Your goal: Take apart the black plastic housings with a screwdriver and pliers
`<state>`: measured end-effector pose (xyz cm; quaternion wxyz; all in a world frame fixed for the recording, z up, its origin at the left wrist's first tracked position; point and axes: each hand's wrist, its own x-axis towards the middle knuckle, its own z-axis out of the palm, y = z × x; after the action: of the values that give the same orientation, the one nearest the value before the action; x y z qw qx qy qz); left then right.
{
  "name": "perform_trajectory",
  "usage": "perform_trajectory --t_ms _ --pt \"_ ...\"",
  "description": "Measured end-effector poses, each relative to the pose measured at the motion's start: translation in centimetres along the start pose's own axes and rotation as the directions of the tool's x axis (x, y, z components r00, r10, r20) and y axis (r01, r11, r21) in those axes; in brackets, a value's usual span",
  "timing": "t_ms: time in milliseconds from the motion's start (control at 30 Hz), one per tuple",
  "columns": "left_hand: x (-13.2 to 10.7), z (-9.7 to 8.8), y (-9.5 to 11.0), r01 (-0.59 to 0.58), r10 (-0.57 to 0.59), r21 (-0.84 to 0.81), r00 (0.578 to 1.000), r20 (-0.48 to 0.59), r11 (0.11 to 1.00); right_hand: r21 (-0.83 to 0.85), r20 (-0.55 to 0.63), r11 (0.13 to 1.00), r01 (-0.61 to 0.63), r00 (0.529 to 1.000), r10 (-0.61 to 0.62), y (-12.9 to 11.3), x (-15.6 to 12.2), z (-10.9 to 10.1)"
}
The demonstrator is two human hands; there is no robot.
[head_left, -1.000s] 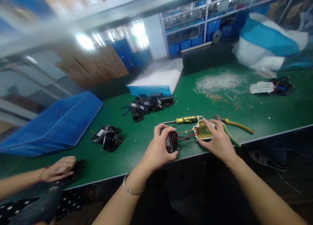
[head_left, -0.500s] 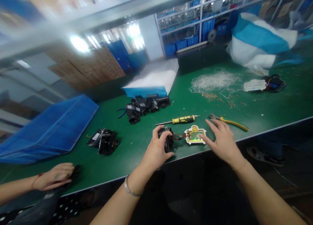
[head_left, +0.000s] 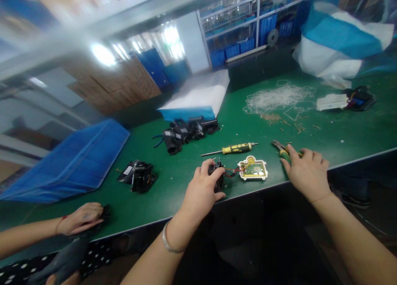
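Observation:
My left hand [head_left: 203, 184] is closed around a black plastic housing [head_left: 219, 175] at the table's front edge. Red and dark wires [head_left: 231, 172] run from that housing to a white-rimmed case with a circuit board [head_left: 253, 169], lying face up. To the right of the case, my right hand [head_left: 305, 171] grips the handles of a pair of pliers [head_left: 283, 152], thumb on the near side and fingers on the far side. The plier jaws point away to the left. Behind the case lies a yellow and black screwdriver [head_left: 237, 148].
Black housings [head_left: 186, 132] cluster behind, with another black assembly [head_left: 141, 176] to the left. A pile of clear thin strands [head_left: 279, 98] and scattered small pins [head_left: 299, 128] lie at back right. A co-worker's hand [head_left: 83, 217] rests on a black part, beside a blue bin [head_left: 71, 157].
My right hand has moved right, from beside the circuit board case onto the pliers, closing on their handles. My left hand keeps its hold on the black housing. The view has shifted slightly.

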<state>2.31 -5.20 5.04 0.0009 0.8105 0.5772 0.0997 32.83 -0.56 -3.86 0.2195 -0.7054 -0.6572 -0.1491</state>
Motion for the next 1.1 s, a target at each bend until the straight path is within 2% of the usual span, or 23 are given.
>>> perform_trajectory --t_ms 100,167,200,233,267,300,333,367,433,467,533,667,800,967,1100 --pt "-0.1 0.0 0.1 -0.008 0.008 0.026 1.000 0.005 1.000 0.123 0.047 0.992 -0.035 0.998 0.029 1.0 0.5 -0.3" --pt "-0.1 0.0 0.1 -0.015 0.015 0.024 1.000 0.004 1.000 0.356 0.114 0.927 -0.117 0.990 0.081 1.4 0.7 -1.2" --pt "-0.1 0.0 0.0 -0.020 0.020 0.019 1.000 0.001 1.000 0.522 0.190 0.830 -0.196 0.976 0.111 1.2 0.7 -1.8" --pt "-0.1 0.0 0.0 -0.028 0.028 0.014 1.000 -0.003 1.000 0.679 0.298 0.670 -0.299 0.947 0.121 0.8 0.6 -2.6" --pt "-0.1 -0.1 0.0 -0.036 0.036 0.009 0.999 -0.008 0.999 0.784 0.425 0.459 -0.419 0.900 0.096 0.1 0.3 -3.5" --pt "-0.1 -0.1 0.0 -0.045 0.045 0.008 0.999 -0.011 0.999 0.810 0.549 0.231 -0.538 0.836 0.022 -0.7 -0.2 -4.4" --pt "-0.1 -0.2 0.1 -0.053 0.053 0.009 0.999 -0.010 0.999 0.770 0.638 0.040 -0.637 0.766 -0.086 -1.8 -0.7 -5.3" --pt "-0.1 -0.3 0.1 -0.059 0.059 0.013 0.998 -0.005 0.998 0.693 0.689 -0.093 -0.715 0.694 -0.209 -2.9 -1.4 -6.1" --pt "-0.3 -0.6 0.4 -0.059 0.059 0.026 0.998 0.013 0.998 0.528 0.703 -0.233 -0.816 0.575 -0.418 -5.1 -2.6 -7.4" --pt "-0.4 -0.7 0.6 -0.055 0.054 0.034 0.998 0.025 0.998 0.457 0.690 -0.268 -0.848 0.528 -0.494 -6.0 -3.1 -7.8" --pt "-0.6 -0.9 1.0 -0.043 0.041 0.056 0.998 0.038 0.998 0.355 0.659 -0.313 -0.881 0.473 -0.585 -7.2 -3.8 -8.2" --pt "-1.0 -0.9 1.5 -0.029 0.024 0.120 0.999 0.043 0.992 0.266 0.646 -0.345 -0.900 0.432 -0.630 -7.8 -4.0 -7.8" --pt "-1.2 -0.8 1.8 -0.046 0.035 0.205 0.998 0.056 0.978 0.235 0.681 -0.318 -0.919 0.389 -0.621 -7.7 -3.9 -7.4" --pt "-1.4 -0.9 2.3 -0.041 0.023 0.254 0.997 0.076 0.966 0.215 0.727 -0.236 -0.948 0.316 -0.610 -7.8 -4.3 -7.3" --pt "-1.6 -1.1 2.4 -0.040 0.015 0.278 0.996 0.090 0.960 0.192 0.736 -0.227 -0.955 0.293 -0.610 -8.0 -4.3 -7.2"
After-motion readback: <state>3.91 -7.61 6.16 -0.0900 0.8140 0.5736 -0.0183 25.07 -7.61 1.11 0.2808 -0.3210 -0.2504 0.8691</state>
